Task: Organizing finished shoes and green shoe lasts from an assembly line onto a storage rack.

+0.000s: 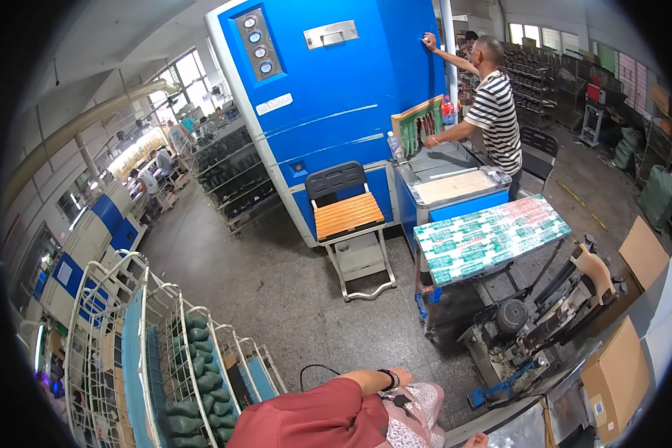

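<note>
My left arm, in a red sleeve with a dark band at the wrist, reaches across above a patterned pink-and-white garment. My left hand [401,376] lies over that garment, and its fingers are too hidden to read. Only a small part of my right hand [476,440] shows at the lower edge; the rest is cut off, so its grip is unclear. Nothing held can be made out in either hand. Close on the left stands a white wire rack [151,328] with dark green shoe lasts [210,381] on its shelves.
A person in a striped shirt [498,123] reaches to a big blue machine [336,82]. Ahead stand a folding chair [349,216] and a table with a green-and-white cover [493,235]. A motorised machine [511,317] and cardboard boxes [616,381] are at right.
</note>
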{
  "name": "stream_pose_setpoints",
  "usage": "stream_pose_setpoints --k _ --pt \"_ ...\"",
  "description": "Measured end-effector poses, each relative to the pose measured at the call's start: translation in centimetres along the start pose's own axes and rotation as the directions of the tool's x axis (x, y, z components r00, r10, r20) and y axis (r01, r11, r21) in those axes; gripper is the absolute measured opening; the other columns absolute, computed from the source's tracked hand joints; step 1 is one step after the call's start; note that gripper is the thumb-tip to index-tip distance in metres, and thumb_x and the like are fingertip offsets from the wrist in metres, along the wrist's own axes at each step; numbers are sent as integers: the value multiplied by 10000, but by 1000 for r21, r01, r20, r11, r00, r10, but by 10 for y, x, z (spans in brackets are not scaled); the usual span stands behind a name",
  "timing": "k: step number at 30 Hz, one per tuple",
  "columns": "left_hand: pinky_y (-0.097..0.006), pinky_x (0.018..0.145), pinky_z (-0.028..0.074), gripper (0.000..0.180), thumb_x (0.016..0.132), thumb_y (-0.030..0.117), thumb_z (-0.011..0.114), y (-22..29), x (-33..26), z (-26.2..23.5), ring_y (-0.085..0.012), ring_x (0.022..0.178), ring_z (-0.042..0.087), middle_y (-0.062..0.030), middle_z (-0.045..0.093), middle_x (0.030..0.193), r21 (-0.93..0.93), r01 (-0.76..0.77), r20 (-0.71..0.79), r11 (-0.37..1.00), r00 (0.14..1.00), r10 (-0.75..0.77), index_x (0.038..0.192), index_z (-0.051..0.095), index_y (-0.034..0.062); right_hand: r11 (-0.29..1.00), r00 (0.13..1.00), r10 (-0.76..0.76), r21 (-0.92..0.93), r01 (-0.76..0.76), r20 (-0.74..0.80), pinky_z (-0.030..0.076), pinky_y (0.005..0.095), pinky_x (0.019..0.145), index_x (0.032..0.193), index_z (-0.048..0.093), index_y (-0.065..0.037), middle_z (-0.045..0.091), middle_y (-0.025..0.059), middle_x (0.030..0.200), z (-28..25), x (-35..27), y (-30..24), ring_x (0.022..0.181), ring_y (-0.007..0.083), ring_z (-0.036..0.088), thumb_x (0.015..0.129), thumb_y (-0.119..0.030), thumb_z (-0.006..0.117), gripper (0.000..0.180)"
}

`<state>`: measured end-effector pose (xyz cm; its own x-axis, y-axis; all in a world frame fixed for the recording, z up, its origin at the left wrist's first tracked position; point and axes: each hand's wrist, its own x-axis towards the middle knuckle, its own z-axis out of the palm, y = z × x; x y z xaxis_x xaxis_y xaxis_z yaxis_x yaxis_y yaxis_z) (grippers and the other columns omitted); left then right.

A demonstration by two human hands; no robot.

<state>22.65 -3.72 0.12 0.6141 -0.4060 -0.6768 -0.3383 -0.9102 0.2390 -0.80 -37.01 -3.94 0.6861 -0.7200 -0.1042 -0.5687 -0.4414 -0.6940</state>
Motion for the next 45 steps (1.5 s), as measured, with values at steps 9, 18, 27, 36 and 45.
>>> stream_pose_setpoints --k 9,18,27,36,45 --pt "-510 872 557 339 915 207 509 -11 9 -4 -399 1061 689 -229 710 1120 63 -85 25 994 996 84 1136 727 73 973 988 -27 221 61 -152 525 333 658 953 645 -6 665 98 776 18 -11 -19 664 204 640 784 15 606 175" --pt "-506 898 542 357 895 282 565 7 37 -1 -414 1088 674 -236 705 1134 120 -82 54 989 996 76 1165 708 98 953 984 22 300 33 -179 540 362 709 946 639 4 673 124 809 29 -1 21 737 233 666 772 41 589 185" --pt "-508 856 556 309 861 177 546 5 8 4 -420 1022 692 -238 722 1060 6 -19 -70 1000 997 20 1050 754 50 994 997 -68 81 66 21 517 435 862 1092 686 -23 705 188 1021 -2 -6 -5 956 352 663 879 -162 657 256" --pt "-505 922 537 442 844 215 623 3 3 -33 -403 1138 651 -226 686 1193 99 -66 112 993 992 55 1258 642 61 981 990 26 192 2 -142 526 375 715 913 657 -31 673 123 807 11 -8 -41 741 256 664 804 -26 625 114" --pt "-490 751 545 783 842 179 601 236 20 -323 -386 855 696 -216 710 921 500 -368 -337 784 751 568 1543 264 92 968 972 185 199 -154 -148 533 401 709 915 702 -93 708 94 771 3 -15 -42 730 280 688 797 -118 682 121"
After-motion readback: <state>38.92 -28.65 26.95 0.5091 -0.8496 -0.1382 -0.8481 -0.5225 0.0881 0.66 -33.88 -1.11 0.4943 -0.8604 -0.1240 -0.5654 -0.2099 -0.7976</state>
